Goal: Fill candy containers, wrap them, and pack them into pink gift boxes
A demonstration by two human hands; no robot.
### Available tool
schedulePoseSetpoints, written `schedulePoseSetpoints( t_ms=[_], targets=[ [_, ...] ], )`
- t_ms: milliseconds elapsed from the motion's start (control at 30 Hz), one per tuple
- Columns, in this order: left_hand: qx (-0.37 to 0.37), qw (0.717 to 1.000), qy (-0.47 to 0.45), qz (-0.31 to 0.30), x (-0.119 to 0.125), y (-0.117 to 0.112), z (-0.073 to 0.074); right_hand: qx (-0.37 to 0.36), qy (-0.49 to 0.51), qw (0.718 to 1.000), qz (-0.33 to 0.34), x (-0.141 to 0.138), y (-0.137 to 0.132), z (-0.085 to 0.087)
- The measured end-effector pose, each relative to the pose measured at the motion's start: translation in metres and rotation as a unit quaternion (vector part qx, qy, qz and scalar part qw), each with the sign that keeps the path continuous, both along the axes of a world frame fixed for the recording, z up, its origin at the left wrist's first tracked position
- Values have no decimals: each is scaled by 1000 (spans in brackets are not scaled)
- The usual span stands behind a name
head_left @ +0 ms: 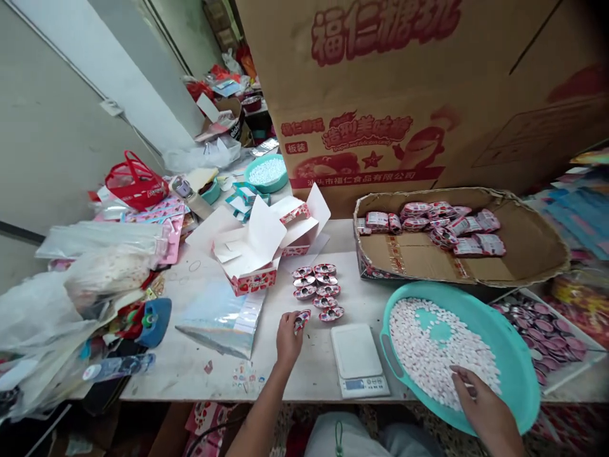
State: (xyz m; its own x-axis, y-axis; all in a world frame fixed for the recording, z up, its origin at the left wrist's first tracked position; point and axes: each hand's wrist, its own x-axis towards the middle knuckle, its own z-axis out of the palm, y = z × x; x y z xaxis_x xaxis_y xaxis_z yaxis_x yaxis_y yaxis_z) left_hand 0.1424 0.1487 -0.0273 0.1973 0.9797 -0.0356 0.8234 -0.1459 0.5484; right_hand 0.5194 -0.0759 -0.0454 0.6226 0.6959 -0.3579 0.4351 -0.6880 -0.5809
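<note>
Teal plastic basin (511,374), pink-and-white candies (428,343), red-and-white patterned packets (318,292)

Head-worn view, looking forward and down
From above a white work table (200,374), close over the left hand (289,339) and right hand (485,406), with a printed cardboard carton (380,63) filling the top.

**My cramped work corner, along a grey wall**

A pale grey wall (47,127) runs down my left side, with a white panel (128,76) beside it. A big printed cardboard carton (380,82) stands upright at the back of the long white surface (157,374). Past it, a narrow gap leads to heaped bags (214,82). The light is soft and even.
</note>
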Motion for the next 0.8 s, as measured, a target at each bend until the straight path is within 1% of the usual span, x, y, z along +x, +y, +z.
schedulePoseSetpoints(
  t_ms=[100,167,233,300,367,467,533,633,700,733,800],
  targets=[
    [-31,997,53,-48,4,36,-8,-9,20,1000,-21,-6,0,4],
    [-43,993,83,-74,10,53,-14,-23,35,999,-32,-8,-4,8],
    [-34,990,98,-93,14,62,-21,-34,37,998,-46,-11,-11,11],
    [-5,990,99,-101,14,66,-27,-32,16,997,-63,-14,-19,13],
    [38,991,93,-90,11,65,-31,-29,-9,997,-69,-18,-25,15],
    [98,991,75,-50,7,62,-33,-16,-40,997,-70,-25,-27,21],
    [111,991,64,-38,5,60,-31,-8,-48,997,-66,-28,-25,27],
    [109,992,53,-42,6,55,-25,-10,-44,997,-61,-30,-18,32],
    [108,991,50,-58,9,47,-20,-8,-40,998,-57,-30,-14,31],
    [110,990,51,-77,12,41,-17,-5,-37,998,-53,-31,-13,30],
    [108,982,58,-144,23,25,-13,5,-33,998,-45,-31,-11,26]
  ],
)
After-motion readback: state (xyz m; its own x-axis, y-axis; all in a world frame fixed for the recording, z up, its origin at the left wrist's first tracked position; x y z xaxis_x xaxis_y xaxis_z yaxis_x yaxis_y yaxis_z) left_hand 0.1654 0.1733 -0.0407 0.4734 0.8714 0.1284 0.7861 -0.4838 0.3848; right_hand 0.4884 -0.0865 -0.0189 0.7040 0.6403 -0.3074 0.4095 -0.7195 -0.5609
